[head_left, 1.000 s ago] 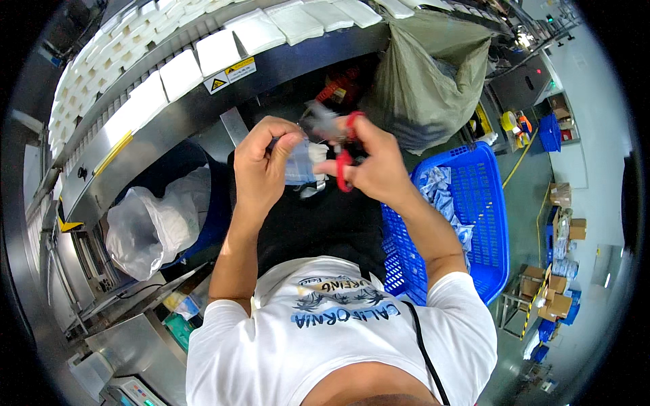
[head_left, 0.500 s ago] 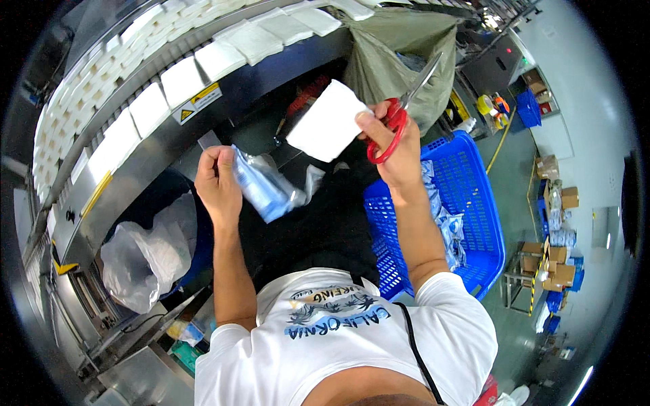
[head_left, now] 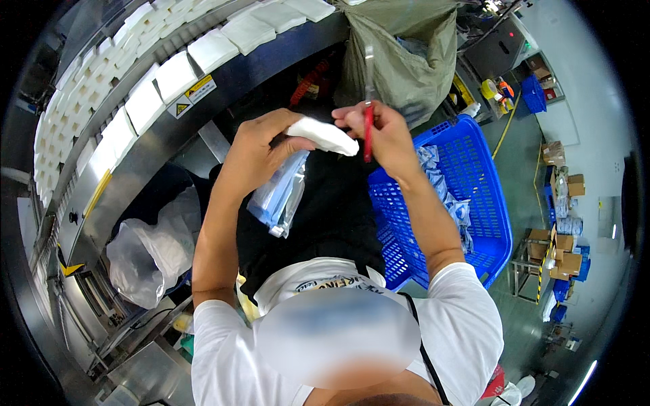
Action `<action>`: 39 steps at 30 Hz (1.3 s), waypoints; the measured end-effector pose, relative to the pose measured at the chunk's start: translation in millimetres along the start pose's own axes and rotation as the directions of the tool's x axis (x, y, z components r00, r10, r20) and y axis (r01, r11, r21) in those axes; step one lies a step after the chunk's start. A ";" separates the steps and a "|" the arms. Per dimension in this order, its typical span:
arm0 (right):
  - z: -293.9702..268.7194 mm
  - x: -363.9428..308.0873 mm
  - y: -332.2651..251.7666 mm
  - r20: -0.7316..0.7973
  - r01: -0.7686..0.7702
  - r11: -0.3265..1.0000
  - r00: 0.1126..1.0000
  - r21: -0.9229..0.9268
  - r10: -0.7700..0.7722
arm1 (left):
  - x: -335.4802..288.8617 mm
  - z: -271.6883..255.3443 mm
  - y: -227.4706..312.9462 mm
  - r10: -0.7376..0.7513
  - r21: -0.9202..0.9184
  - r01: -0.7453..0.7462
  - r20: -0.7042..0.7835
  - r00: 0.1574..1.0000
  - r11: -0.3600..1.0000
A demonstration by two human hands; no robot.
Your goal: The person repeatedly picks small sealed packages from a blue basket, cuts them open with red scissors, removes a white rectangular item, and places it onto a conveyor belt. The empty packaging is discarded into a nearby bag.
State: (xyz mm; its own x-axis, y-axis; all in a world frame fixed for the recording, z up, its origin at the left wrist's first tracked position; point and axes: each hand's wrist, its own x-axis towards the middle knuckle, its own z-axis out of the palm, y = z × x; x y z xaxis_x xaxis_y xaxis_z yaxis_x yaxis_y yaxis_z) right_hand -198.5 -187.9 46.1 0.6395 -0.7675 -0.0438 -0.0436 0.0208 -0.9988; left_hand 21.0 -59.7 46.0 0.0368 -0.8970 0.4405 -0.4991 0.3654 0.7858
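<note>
My left hand (head_left: 256, 150) is closed around one end of a white folded pad (head_left: 323, 136), thumb below and fingers above. A blue and clear plastic wrapper (head_left: 279, 196) hangs beneath the same hand, over my dark trousers; its contact with the fingers is hidden. In my right hand (head_left: 391, 139) is a pair of red-handled scissors (head_left: 368, 128), blades pointing away from me. The right fingertips are close to the pad's right end, and I cannot tell whether they touch it.
A blue slotted basket (head_left: 484, 196) with several blue and clear wrappers stands at my right. Ahead, a conveyor (head_left: 227, 64) carries rows of white folded pads. A large green-grey sack (head_left: 399, 68) hangs beyond my right hand. At left sits a translucent plastic bag (head_left: 145, 254).
The white pad has passed from my right hand to my left, which has moved right and away from me. The scissors have turned upright, and the wrapper now hangs below the pad.
</note>
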 end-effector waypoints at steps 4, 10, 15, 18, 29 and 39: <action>-9.2 -9.2 -24.7 0.140 0.178 0.956 0.967 0.232 -0.214 | -0.9 4.1 -1.2 -0.190 -0.030 0.192 0.054 0.980 0.981; -0.6 -7.8 -30.0 0.020 0.168 0.961 0.986 -0.219 -0.168 | -11.4 11.4 -10.5 -0.338 -0.460 0.322 0.051 0.940 0.827; 1.8 -1.0 -21.5 -0.112 0.053 0.971 0.993 0.234 -0.027 | -37.0 31.1 -1.7 -0.352 -0.748 0.283 0.071 0.933 0.600; 6.1 -3.5 -13.4 -0.141 0.038 0.959 0.990 0.282 0.002 | -36.1 38.4 0.5 -0.411 -0.737 0.294 0.024 0.911 0.609; -18.5 -13.7 10.3 -0.131 0.081 0.940 0.991 0.331 -0.039 | -11.1 58.1 9.3 -0.487 -0.709 0.339 -0.007 0.873 0.618; -41.8 -28.5 8.3 -0.253 0.151 0.943 0.965 0.297 -0.075 | 9.6 64.0 15.5 -0.331 -0.458 0.313 0.042 0.943 0.832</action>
State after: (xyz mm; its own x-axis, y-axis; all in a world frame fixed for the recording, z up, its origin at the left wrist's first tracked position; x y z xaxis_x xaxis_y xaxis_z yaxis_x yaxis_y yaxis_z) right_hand -249.2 -192.7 39.9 0.4264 -0.9038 0.0377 0.2834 0.0939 -0.9544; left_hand -41.7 -78.5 34.7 0.1633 -0.9771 0.1364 -0.0066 0.1372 0.9905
